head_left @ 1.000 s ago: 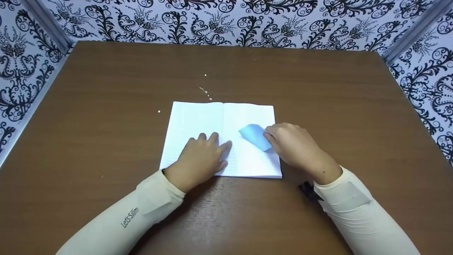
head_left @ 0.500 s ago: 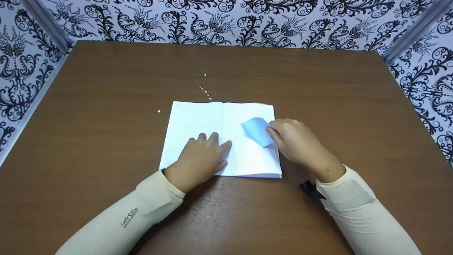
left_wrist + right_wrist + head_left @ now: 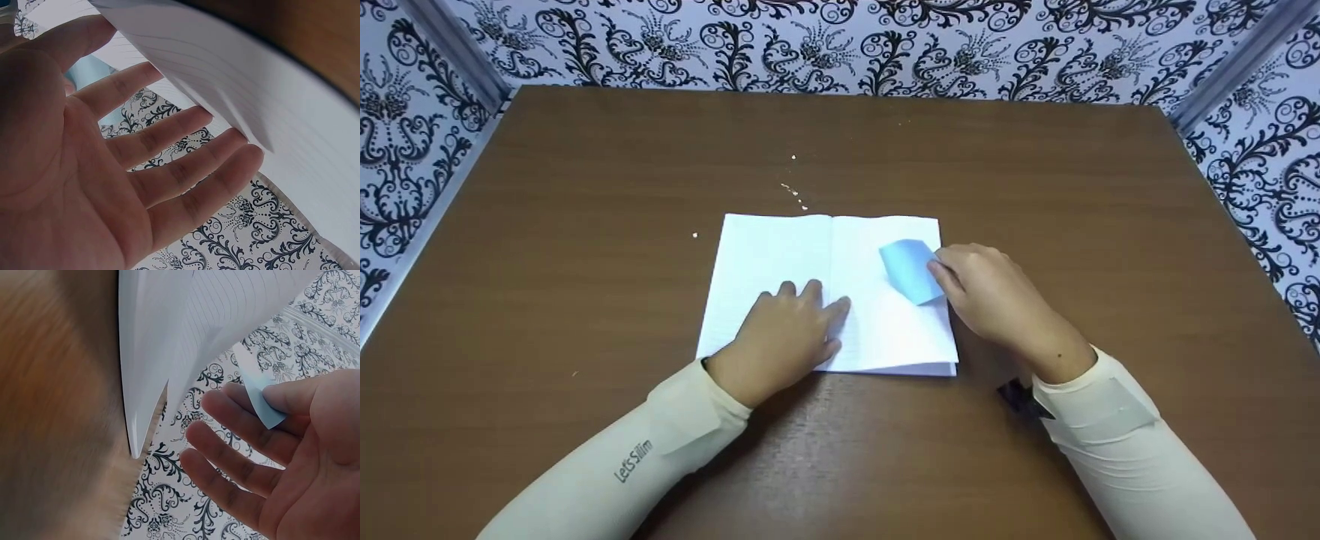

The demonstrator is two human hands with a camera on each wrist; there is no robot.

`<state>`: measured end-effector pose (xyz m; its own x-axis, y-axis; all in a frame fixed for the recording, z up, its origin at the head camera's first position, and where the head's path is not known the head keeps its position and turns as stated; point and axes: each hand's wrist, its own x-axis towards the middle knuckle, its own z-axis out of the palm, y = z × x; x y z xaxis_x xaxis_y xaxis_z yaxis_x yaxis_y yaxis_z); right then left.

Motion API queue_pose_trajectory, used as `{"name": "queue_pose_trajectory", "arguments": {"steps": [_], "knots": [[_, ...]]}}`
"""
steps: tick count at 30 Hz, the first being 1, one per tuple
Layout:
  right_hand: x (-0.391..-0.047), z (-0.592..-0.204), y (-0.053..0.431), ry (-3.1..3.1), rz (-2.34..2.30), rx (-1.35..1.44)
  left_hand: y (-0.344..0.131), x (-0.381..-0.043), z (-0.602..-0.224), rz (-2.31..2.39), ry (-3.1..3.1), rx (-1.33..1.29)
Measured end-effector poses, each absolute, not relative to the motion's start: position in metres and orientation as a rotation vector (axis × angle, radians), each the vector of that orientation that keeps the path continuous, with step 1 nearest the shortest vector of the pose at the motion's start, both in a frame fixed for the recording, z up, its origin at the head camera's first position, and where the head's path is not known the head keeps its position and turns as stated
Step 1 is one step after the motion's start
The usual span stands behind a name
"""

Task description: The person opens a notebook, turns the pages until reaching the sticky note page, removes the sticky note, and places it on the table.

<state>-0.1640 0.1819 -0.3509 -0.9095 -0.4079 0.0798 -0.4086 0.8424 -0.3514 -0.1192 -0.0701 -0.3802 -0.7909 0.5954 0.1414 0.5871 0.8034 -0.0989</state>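
Observation:
An open lined notebook lies on the brown table. My left hand rests across its lower middle with spread fingers, and in the left wrist view the fingertips press on the lined page. My right hand, at the notebook's right edge, pinches a light blue sticky note between thumb and forefinger. The right wrist view shows the note in that pinch, the other fingers loosely bent. The right page's lower corner stands raised above the sheets beneath.
Small white crumbs are scattered beyond the notebook, with another crumb to its left. A dark object shows under the right cuff. Black-and-white patterned panels border the table's far side and both flanks.
My right hand has moved slightly up and to the right, taking the blue sticky note along. The right page's lower corner has risen. My left hand has stayed in place.

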Motion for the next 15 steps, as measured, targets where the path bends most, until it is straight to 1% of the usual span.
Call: {"name": "queue_pose_trajectory", "arguments": {"steps": [15], "knots": [[-0.165, -0.3475, 0.1863, -2.974, 0.613, 0.663, -0.0703, -0.1192, -0.3819, 0.074, -2.825, -0.93]]}}
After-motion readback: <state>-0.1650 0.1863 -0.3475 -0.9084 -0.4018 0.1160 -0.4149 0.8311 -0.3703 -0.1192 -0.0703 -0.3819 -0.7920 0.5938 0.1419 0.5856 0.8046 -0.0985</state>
